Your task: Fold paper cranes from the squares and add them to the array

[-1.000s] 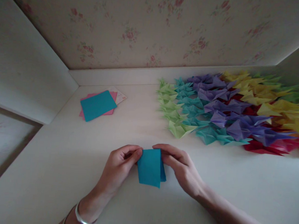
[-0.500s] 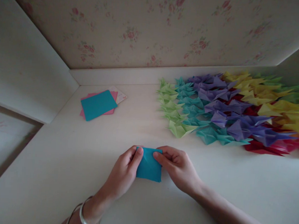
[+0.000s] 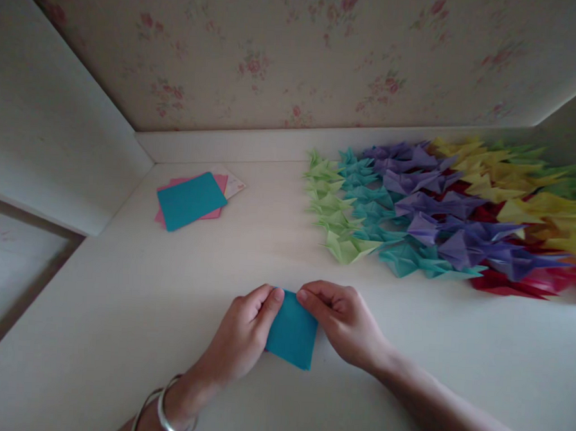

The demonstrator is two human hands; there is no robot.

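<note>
A folded square of teal origami paper (image 3: 292, 335) is held up between my two hands near the front middle of the white table. My left hand (image 3: 246, 332) pinches its left edge close to the upper corner, thumb on top. With thumb and bent fingers, my right hand (image 3: 343, 321) grips the upper right corner. The fingertips behind the paper are hidden. Its lower corner points down and slightly right, free of both hands. Two silver bangles circle my left wrist.
Rows of folded paper cranes (image 3: 427, 216) in green, teal, purple, yellow and red cover the table's right side. A teal sheet (image 3: 191, 201) lies on pink sheets (image 3: 215, 213) at the back left. A wallpapered wall (image 3: 276, 67) rises behind the white table (image 3: 119, 309).
The teal paper has turned a little clockwise between my hands, and its lower corner has swung downward. My hands have drawn slightly closer together and still grip it.
</note>
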